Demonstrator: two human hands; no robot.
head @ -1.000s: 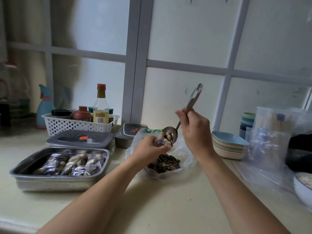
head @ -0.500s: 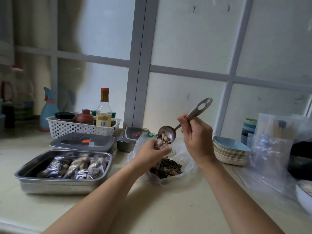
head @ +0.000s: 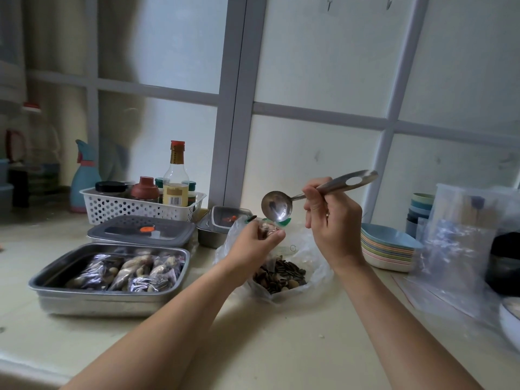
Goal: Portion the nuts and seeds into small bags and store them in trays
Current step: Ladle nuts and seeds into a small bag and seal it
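My left hand (head: 254,242) grips a small clear bag (head: 268,229) with nuts showing at its mouth, held above a large open plastic bag of mixed nuts and seeds (head: 281,274) on the counter. My right hand (head: 333,220) holds a metal spoon (head: 277,206) by the handle. Its bowl is tipped on edge right above the small bag and looks empty. At the left stands an open steel tray (head: 50,288) with several filled small bags (head: 132,273) lying in it.
Behind the tray lie a grey-lidded container (head: 140,230) and a smaller steel box (head: 219,229). A white basket with bottles and jars (head: 112,206) stands by the window. Stacked coloured bowls (head: 388,249), cups (head: 419,209) and clear plastic bags (head: 455,249) fill the right side.
The spoon has tipped over and emptied its nuts into the small bag. Its handle has swung down to the right. The view has shifted slightly.
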